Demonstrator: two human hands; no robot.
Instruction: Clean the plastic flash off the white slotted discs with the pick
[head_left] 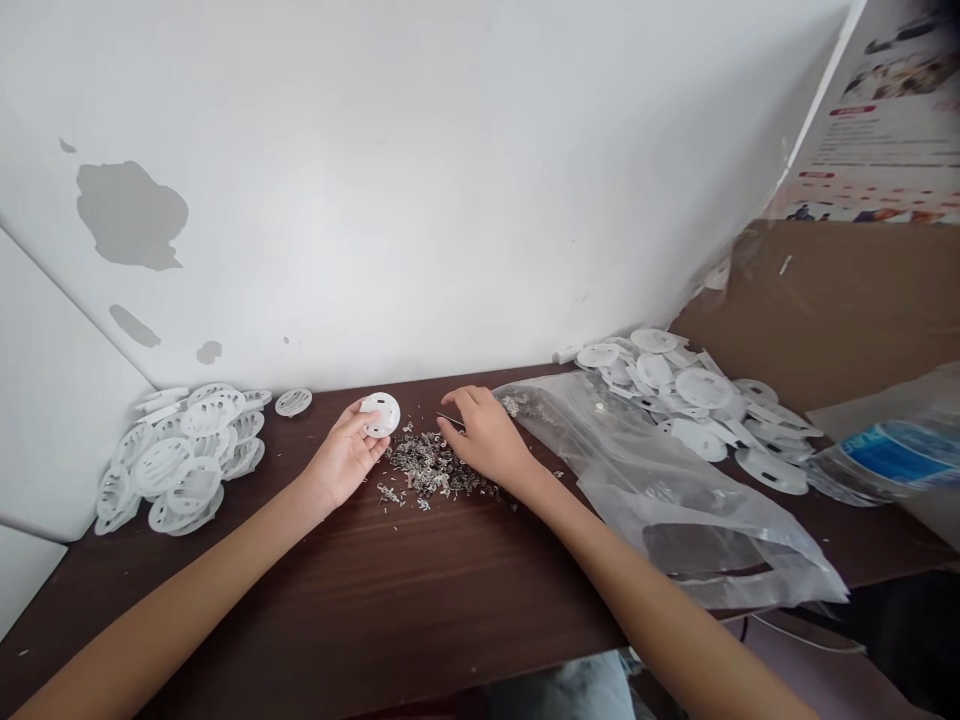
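My left hand [350,452] is closed around the edge of a round white plastic disc [385,414], thumb on its face. Slots and small holes pierce the disc, which is tilted up above the table. Just to the right, my right hand [486,437] is bent over a heap of small metal parts [429,466]. A thin, dark, rod-like tool [451,419] sticks out to the left between its thumb and fingers; its exact kind is too small to make out. The heap holds many tiny clips and screw-like pieces, some partly hidden beneath the right hand.
Slotted white discs [187,450] lie piled at the left, with a single disc [293,402] nearby. More white discs [701,388] are heaped at the right beside a clear plastic bag [660,500] and a blue-labelled bottle [892,455]. A white wall [360,200] stands behind the brown table [360,620].
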